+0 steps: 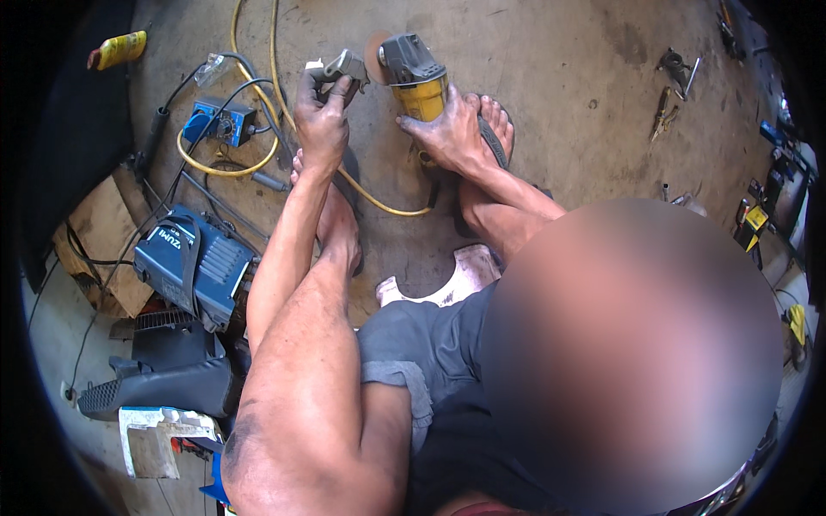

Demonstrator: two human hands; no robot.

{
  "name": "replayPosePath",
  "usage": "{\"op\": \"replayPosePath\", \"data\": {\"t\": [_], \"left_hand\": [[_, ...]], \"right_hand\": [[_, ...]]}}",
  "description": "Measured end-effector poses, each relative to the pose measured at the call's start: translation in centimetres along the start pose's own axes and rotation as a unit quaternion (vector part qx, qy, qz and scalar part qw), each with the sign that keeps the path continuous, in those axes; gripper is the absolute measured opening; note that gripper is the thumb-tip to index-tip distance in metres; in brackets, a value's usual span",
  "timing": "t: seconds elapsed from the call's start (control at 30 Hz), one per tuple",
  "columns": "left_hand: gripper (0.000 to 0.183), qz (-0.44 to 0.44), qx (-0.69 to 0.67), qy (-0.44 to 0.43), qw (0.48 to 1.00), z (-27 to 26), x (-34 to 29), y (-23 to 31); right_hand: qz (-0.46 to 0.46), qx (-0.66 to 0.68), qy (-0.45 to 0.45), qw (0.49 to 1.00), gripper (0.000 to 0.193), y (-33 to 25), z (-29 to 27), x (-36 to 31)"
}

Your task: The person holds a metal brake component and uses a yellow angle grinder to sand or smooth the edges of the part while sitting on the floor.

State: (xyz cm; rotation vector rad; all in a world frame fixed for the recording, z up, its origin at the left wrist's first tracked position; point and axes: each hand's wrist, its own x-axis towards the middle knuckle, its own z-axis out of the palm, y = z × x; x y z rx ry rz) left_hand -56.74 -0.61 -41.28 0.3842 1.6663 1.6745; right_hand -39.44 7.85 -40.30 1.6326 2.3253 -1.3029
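Note:
My left hand (pixel 324 120) is closed around a small grey metal part (pixel 346 65), holding it up between thumb and fingers above the floor. In my right hand (pixel 449 129) is an angle grinder (pixel 421 93) with a yellow body and dark grey head, gripped by its body. The grinder's thin reddish-brown disc (pixel 376 57) faces the metal part, with a narrow gap showing between them. Whether the disc is spinning I cannot tell. Both hands are smudged dark.
A blue machine with a strap (pixel 194 267) and a smaller blue box (pixel 219 120) sit left among cables and a yellow hose (pixel 379 205). A yellow bottle (pixel 120 50) lies far left, pliers (pixel 663 113) at right. A blurred round shape hides the lower right.

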Motion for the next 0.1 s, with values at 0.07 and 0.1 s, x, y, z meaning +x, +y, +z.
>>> {"op": "replayPosePath", "data": {"t": [0.07,0.1], "left_hand": [[0.018,-0.010,0.059,-0.020,0.998,-0.03,0.10,-0.16],[0.020,-0.012,0.088,-0.029,0.996,-0.27,0.33,-0.19]], "right_hand": [[0.004,0.043,-0.007,0.999,0.081,0.83,0.12,0.21],[0.004,-0.027,-0.009,1.000,0.083,0.55,-0.09,0.31]]}}
